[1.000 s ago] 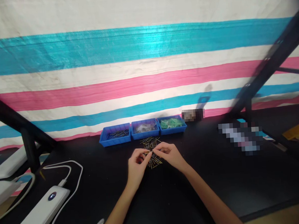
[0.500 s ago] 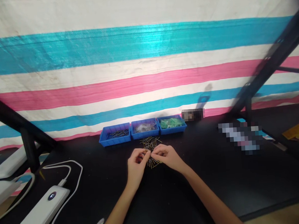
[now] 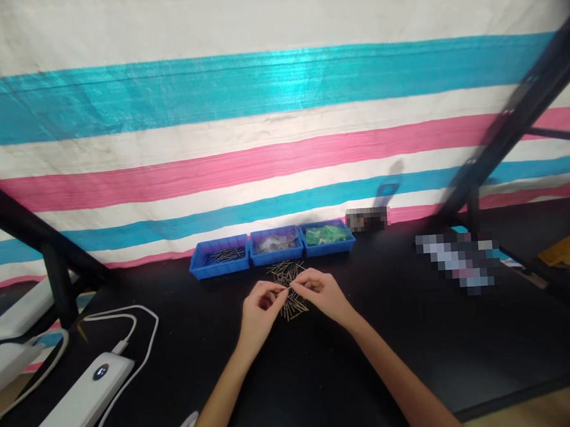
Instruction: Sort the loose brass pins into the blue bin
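Observation:
Over a loose pile of thin, brassy-dark metal rods [image 3: 295, 309], my left hand [image 3: 259, 310] and my right hand [image 3: 326, 298] meet fingertip to fingertip. Both hands are closed in a pinch. Whatever lies between the fingertips is too small to make out. Part of the pile is hidden behind the fingers. Just beyond it stand three blue bins in a row. Dark thin rods lie in the left bin [image 3: 221, 269], clear plastic bags in the middle bin [image 3: 278, 258], and green bags in the right bin [image 3: 330, 247].
A white power bank [image 3: 75, 407] with a white cable [image 3: 150, 341] lies on the black table [image 3: 295, 387] at the left. Black frame posts slope in from both sides. Blurred-out items [image 3: 456, 261] sit at the right. A striped tarp [image 3: 213, 140] hangs behind.
My right hand has lifted slightly and its fingers have shifted a little. The left hand stays nearly in place, still pinched. The bins and pile look unchanged.

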Demonstrator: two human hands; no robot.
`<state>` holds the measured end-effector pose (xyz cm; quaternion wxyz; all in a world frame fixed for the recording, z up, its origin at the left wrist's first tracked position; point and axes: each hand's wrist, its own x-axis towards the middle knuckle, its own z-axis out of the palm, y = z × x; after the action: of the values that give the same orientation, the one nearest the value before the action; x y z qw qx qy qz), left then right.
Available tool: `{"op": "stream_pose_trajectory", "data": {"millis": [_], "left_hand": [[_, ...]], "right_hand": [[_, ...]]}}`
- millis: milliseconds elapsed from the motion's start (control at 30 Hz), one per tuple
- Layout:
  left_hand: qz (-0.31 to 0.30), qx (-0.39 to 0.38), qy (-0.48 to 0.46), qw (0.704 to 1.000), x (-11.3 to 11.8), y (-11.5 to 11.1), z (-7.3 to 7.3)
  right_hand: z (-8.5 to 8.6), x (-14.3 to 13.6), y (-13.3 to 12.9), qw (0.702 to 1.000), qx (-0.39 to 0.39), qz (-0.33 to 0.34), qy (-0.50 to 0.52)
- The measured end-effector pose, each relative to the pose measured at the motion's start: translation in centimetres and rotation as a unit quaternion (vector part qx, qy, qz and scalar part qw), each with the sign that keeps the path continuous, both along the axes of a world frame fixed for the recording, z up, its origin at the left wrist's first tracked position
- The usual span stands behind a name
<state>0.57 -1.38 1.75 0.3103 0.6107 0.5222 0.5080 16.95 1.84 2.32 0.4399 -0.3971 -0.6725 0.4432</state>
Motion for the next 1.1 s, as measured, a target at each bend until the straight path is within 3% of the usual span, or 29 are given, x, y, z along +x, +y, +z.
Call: {"op": "stream_pose_trajectory", "data": {"millis": [133,233,300,400,533,667,767,833,967,1100], "left_hand": [[0.009,0.031,0.073,0.997,-0.9,0.5,0.4],[0.095,0.039,0.083,0.991,-2.5,1.6,0.9],[0.18,0.045,0.081,0.979,-3.8,2.5,1.6],[0.258,0.068,0.121,0.956,-6.0,3.9,2.5],[0.334,0.071,0.192,0.92,-8.0,5.5,2.9],[0.367,0.059,0.25,0.894,-8.1,5.8,2.1],[0.365,0.067,0.269,0.889,-7.1,5.0,1.7],[0.334,0.071,0.264,0.902,-5.9,4.1,1.8],[0.203,0.057,0.259,0.943,-3.2,1.8,2.0],[0.098,-0.023,0.314,0.944,-1.1,0.1,1.1]], "right_hand": [[-0.5,-0.1,0.0,0.998,0.027,-0.031,-0.056],[-0.8,-0.1,-0.1,0.993,0.044,-0.05,-0.096],[-0.9,0.0,-0.2,0.99,0.051,-0.053,-0.124],[-0.8,0.2,-0.3,0.983,0.058,-0.058,-0.167],[-0.7,0.3,-0.3,0.974,0.065,-0.059,-0.207],[-0.7,0.5,-0.3,0.962,0.062,-0.062,-0.258],[-0.8,0.8,-0.3,0.951,0.063,-0.069,-0.295],[-0.8,1.1,-0.3,0.945,0.064,-0.062,-0.316],[-0.8,1.7,-0.3,0.933,0.054,-0.021,-0.356],[-0.9,2.1,-0.2,0.925,0.058,0.027,-0.374]]}}
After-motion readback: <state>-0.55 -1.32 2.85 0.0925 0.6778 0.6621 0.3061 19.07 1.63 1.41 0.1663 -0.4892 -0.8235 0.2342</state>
